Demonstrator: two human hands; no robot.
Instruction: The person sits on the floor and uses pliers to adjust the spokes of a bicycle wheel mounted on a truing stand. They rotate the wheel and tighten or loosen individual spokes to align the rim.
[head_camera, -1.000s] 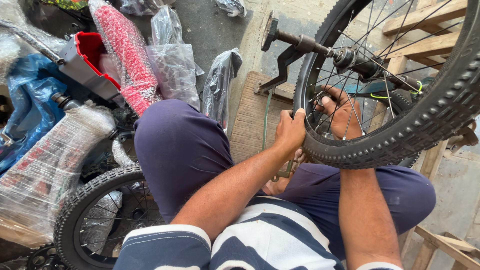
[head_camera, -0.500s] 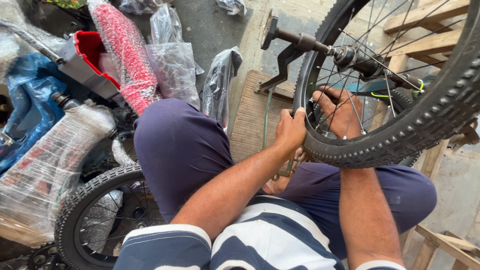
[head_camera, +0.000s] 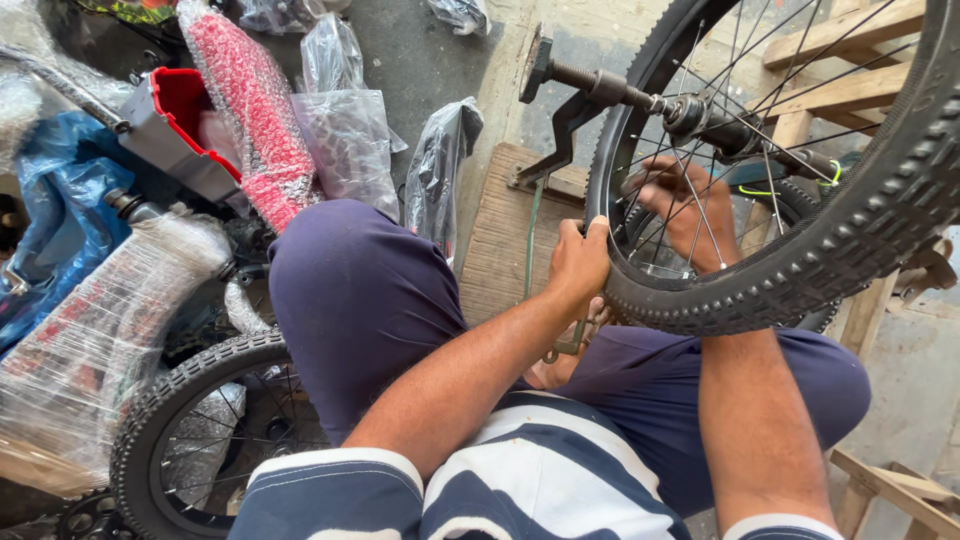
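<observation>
Both hands on bike wheel (head_camera: 800, 270): left hand (head_camera: 578, 265) clamped on tyre edge, right hand (head_camera: 690, 215) fingers closed among spokes (head_camera: 700, 110)—seating/truing step, prob. needs steady rotation next.

Left hand (head_camera: 578, 262) grips the near edge of the wheel (head_camera: 800, 270), fingers curled. Right hand (head_camera: 690, 210) sits behind its spokes, forearm extended.

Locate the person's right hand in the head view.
The right hand is upper right of centre, behind the spokes of the bicycle wheel, just below the hub axle. The left hand grips the tyre's near edge beside it.
</observation>
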